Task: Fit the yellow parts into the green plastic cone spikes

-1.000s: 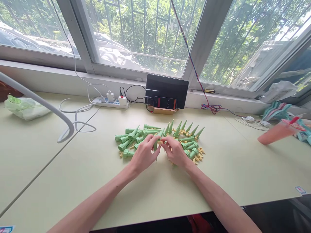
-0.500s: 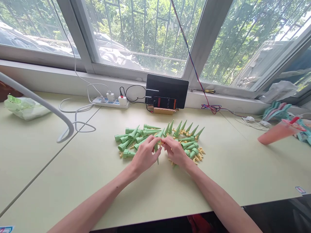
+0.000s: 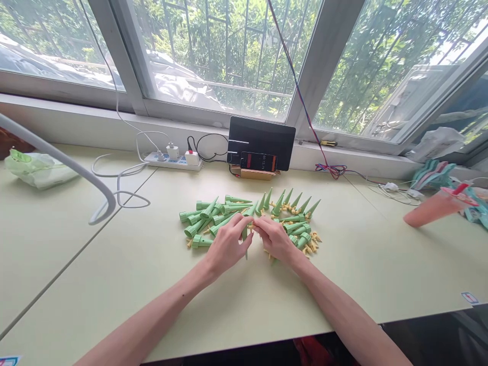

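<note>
My left hand (image 3: 227,239) is closed around a green plastic watering spike (image 3: 244,235), whose pointed end hangs below the fingers. My right hand (image 3: 275,237) meets it at the fingertips, pinching at a small yellow plastic valve (image 3: 250,227) by the spike's top; the fingers partly cover both parts. To the left lies a pile of green spikes (image 3: 202,218), with a few yellow bits under them. On the right, several spikes stand point up in a curved row (image 3: 292,201) on yellow bases. More spikes (image 3: 295,229) lie inside that curve, beside loose yellow valves (image 3: 311,244).
Behind the piles, a phone (image 3: 259,161) showing a timer leans against a dark tablet (image 3: 274,137). A power strip (image 3: 173,160) with cables sits at the back left. A cup of pink drink (image 3: 434,207) tilts at the right. A white curved tube (image 3: 76,162) crosses the left.
Both hands stay nearly in place. The held spike's lower tip has shifted slightly to the left, and less yellow shows between the fingertips.
</note>
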`<state>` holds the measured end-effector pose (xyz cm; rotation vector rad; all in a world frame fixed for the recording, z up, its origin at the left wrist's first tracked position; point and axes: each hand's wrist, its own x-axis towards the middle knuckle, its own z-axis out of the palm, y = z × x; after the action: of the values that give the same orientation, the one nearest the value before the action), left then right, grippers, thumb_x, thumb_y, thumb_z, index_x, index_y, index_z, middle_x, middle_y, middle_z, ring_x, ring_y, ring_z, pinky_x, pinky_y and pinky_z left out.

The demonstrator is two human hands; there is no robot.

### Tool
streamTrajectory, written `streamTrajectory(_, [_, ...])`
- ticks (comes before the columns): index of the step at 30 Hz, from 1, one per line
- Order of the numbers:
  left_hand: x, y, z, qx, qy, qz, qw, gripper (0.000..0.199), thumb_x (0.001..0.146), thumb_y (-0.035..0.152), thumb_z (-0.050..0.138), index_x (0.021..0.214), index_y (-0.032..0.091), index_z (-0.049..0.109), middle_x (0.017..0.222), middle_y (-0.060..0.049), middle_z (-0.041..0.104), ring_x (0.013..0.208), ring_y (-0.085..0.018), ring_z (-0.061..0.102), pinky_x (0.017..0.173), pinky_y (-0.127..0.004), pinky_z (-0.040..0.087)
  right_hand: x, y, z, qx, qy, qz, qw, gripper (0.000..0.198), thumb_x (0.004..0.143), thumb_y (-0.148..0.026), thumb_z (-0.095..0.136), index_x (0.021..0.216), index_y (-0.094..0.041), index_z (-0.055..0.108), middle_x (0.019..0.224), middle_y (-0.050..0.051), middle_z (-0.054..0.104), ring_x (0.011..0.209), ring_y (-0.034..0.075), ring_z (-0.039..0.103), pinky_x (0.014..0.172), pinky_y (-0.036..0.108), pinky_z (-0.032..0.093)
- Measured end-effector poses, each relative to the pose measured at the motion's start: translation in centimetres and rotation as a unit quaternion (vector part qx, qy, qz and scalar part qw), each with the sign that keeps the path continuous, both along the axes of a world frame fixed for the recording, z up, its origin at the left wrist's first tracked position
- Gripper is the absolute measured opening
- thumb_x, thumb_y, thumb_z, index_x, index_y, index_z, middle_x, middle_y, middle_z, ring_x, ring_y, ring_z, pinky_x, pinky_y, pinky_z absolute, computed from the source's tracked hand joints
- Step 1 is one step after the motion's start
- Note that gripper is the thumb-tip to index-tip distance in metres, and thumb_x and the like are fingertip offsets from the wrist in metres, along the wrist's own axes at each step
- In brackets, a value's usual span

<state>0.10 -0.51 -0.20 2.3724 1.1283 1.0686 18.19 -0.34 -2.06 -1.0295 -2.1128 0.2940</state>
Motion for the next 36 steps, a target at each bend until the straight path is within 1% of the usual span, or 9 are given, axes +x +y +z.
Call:
streamTrajectory(11, [0.01, -0.06, -0.23, 0.013, 0.007, 0.0, 1.0, 0.02, 0.09, 0.016, 0.053, 0.109, 0.024, 0.057, 0.096, 0.0, 0.058, 0.055, -0.007, 0.052, 0.059, -0.024, 0.046, 0.11, 0.02, -0.22, -0.007, -0.013, -0.014, 1.0, 0.023, 0.102, -0.023, 0.035, 0.085, -0.022, 0.051, 0.075, 0.002, 0.049, 0.062, 0.015, 0.043, 0.058, 0.027, 0.036])
streamTrajectory(15, [-0.1, 0.16, -0.3, 0.013, 0.004, 0.004, 1.0, 0.023, 0.09, 0.016, 0.053, 0.112, 0.023, 0.057, 0.096, 0.0, 0.058, 0.056, -0.007, 0.052, 0.06, -0.024, 0.046, -0.09, 0.0, 0.02, -0.018, 0.013, -0.015, 1.0, 0.021, 0.101, -0.024, 0.038, 0.088, -0.021, 0.054, 0.076, 0.002, 0.052, 0.064, 0.015, 0.046, 0.061, 0.027, 0.038])
streamTrajectory(18, [-0.17, 0.41, -0.22, 0.014, -0.005, 0.009, 1.0, 0.026, 0.089, 0.015, 0.054, 0.113, 0.023, 0.056, 0.095, 0.0, 0.057, 0.057, -0.007, 0.052, 0.062, -0.024, 0.047, -0.33, -0.03, 0.24, -0.028, 0.035, -0.024, 0.999, 0.017, 0.101, -0.026, 0.042, 0.093, -0.021, 0.057, 0.08, 0.002, 0.055, 0.069, 0.016, 0.05, 0.063, 0.027, 0.041])
streamTrajectory(21, [-0.17, 0.53, -0.17, 0.014, -0.014, 0.01, 1.0, 0.025, 0.088, 0.015, 0.055, 0.111, 0.023, 0.057, 0.093, 0.001, 0.056, 0.057, -0.007, 0.052, 0.062, -0.023, 0.048, -0.46, -0.05, 0.28, -0.037, 0.047, -0.022, 0.998, 0.012, 0.099, -0.026, 0.046, 0.1, -0.021, 0.057, 0.089, 0.004, 0.058, 0.072, 0.015, 0.054, 0.063, 0.027, 0.043])
streamTrajectory(24, [-0.14, 0.53, -0.22, 0.011, -0.016, 0.008, 1.0, 0.024, 0.089, 0.015, 0.055, 0.111, 0.023, 0.057, 0.091, 0.001, 0.055, 0.057, -0.007, 0.052, 0.061, -0.023, 0.047, -0.44, 0.0, 0.12, -0.04, 0.056, -0.023, 0.997, 0.01, 0.099, -0.026, 0.048, 0.101, -0.021, 0.056, 0.094, 0.005, 0.059, 0.071, 0.015, 0.055, 0.061, 0.026, 0.044])
streamTrajectory(31, [-0.12, 0.61, -0.36, 0.0, -0.015, 0.004, 1.0, 0.026, 0.087, 0.016, 0.058, 0.112, 0.024, 0.057, 0.093, 0.001, 0.056, 0.057, -0.006, 0.053, 0.061, -0.023, 0.048, -0.35, 0.1, -0.22, -0.034, 0.055, -0.028, 0.998, 0.009, 0.098, -0.024, 0.047, 0.093, -0.02, 0.054, 0.085, 0.003, 0.056, 0.071, 0.015, 0.054, 0.062, 0.026, 0.042])
streamTrajectory(36, [-0.11, 0.46, -0.33, -0.005, -0.013, 0.003, 1.0, 0.024, 0.088, 0.017, 0.058, 0.112, 0.024, 0.058, 0.093, 0.001, 0.056, 0.055, -0.006, 0.053, 0.059, -0.023, 0.047, -0.34, 0.05, -0.08, -0.036, 0.051, -0.026, 0.998, 0.009, 0.098, -0.023, 0.047, 0.092, -0.02, 0.054, 0.082, 0.003, 0.055, 0.069, 0.015, 0.052, 0.06, 0.026, 0.041])
